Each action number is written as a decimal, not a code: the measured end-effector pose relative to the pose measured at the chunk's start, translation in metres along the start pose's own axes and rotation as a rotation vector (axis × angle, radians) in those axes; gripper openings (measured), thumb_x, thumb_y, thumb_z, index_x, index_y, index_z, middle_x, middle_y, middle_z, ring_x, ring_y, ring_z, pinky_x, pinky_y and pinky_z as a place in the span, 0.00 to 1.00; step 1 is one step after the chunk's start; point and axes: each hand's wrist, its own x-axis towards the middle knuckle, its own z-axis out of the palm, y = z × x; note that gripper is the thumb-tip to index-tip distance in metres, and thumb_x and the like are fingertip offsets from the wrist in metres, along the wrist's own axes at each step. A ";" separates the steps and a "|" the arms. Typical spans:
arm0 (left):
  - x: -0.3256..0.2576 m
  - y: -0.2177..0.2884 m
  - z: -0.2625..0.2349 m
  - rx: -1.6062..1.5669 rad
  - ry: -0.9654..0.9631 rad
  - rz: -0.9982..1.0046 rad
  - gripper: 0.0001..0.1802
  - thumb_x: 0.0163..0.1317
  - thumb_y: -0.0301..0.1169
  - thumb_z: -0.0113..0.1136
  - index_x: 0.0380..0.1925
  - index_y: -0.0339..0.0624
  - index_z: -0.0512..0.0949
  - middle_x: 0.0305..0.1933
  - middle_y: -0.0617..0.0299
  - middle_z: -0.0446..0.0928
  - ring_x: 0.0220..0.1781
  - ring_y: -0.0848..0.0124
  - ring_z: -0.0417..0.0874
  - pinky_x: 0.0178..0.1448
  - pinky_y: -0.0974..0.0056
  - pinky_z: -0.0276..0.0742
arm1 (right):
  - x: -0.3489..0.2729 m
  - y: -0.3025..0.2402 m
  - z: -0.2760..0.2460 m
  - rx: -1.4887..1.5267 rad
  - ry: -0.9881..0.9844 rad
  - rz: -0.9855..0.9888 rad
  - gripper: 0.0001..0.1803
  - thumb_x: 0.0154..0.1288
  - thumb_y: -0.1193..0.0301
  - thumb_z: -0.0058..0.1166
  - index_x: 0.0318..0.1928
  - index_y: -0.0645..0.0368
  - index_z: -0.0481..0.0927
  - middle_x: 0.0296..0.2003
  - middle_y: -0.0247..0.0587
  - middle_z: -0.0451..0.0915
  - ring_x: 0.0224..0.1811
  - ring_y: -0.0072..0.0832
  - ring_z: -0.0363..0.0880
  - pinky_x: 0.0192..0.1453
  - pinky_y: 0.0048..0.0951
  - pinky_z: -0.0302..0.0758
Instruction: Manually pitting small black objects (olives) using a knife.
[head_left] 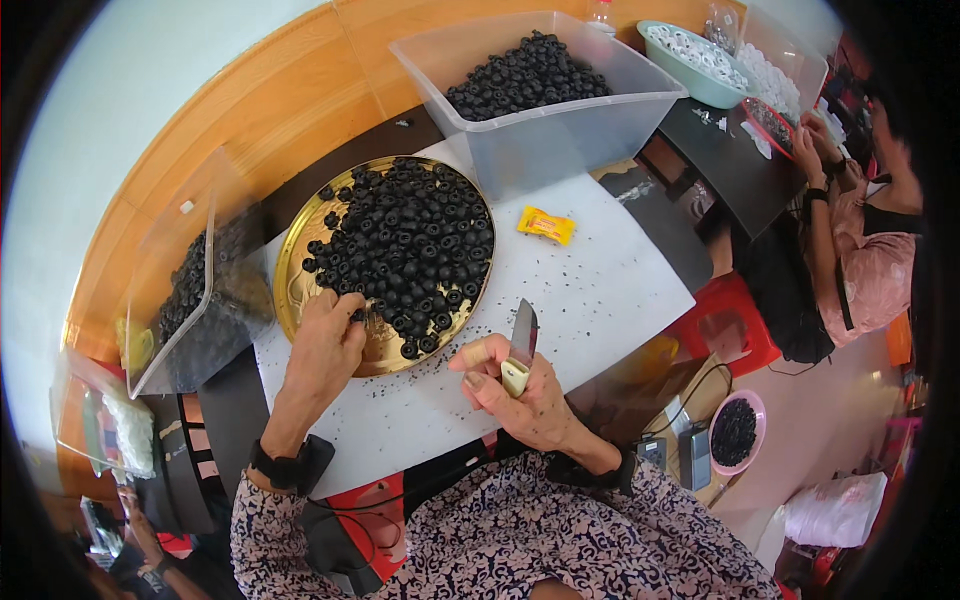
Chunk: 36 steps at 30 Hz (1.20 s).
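Gleaming at the person's eleven o'clock, a round gold tray (289,265) carries heaped black beads (405,235), rounded, dark, with open holes. At the tray's four o'clock, the right hand (525,402) grips a pale-handled knife (522,345), blade toward twelve. At seven, the left hand's (328,335) fingertips touch one bead (357,314); whether pinched, I cannot tell.
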 end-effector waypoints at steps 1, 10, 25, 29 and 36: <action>-0.003 0.002 -0.002 -0.002 -0.023 -0.044 0.12 0.55 0.22 0.52 0.41 0.37 0.74 0.31 0.52 0.68 0.40 0.56 0.70 0.46 0.59 0.69 | 0.000 0.000 -0.001 -0.007 -0.016 0.003 0.08 0.70 0.74 0.42 0.45 0.63 0.72 0.22 0.28 0.69 0.23 0.12 0.63 0.27 0.17 0.60; -0.040 0.048 -0.013 -0.886 -0.017 -0.358 0.13 0.58 0.20 0.54 0.45 0.34 0.74 0.34 0.67 0.74 0.35 0.81 0.71 0.41 0.74 0.68 | 0.010 -0.004 0.002 -0.027 -0.018 0.033 0.08 0.68 0.73 0.45 0.41 0.63 0.74 0.24 0.27 0.69 0.25 0.12 0.63 0.28 0.17 0.62; -0.059 0.071 0.017 -1.071 0.036 -0.273 0.16 0.59 0.16 0.54 0.49 0.33 0.72 0.38 0.65 0.73 0.43 0.79 0.72 0.47 0.74 0.69 | 0.028 0.007 0.025 0.187 0.106 0.175 0.05 0.65 0.72 0.50 0.32 0.59 0.74 0.21 0.22 0.67 0.22 0.08 0.60 0.23 0.15 0.58; -0.058 0.064 0.023 -1.110 0.034 -0.211 0.15 0.57 0.17 0.56 0.46 0.34 0.73 0.38 0.64 0.74 0.40 0.78 0.72 0.47 0.73 0.69 | 0.026 0.007 0.024 0.211 0.117 0.207 0.05 0.64 0.73 0.50 0.31 0.60 0.73 0.23 0.22 0.67 0.23 0.08 0.61 0.25 0.15 0.59; -0.061 0.059 0.030 -1.107 0.104 -0.159 0.14 0.55 0.17 0.59 0.43 0.35 0.73 0.36 0.65 0.73 0.38 0.77 0.71 0.45 0.72 0.69 | 0.024 0.007 0.023 0.069 0.084 0.191 0.06 0.64 0.73 0.52 0.30 0.61 0.74 0.25 0.25 0.68 0.26 0.12 0.61 0.28 0.18 0.60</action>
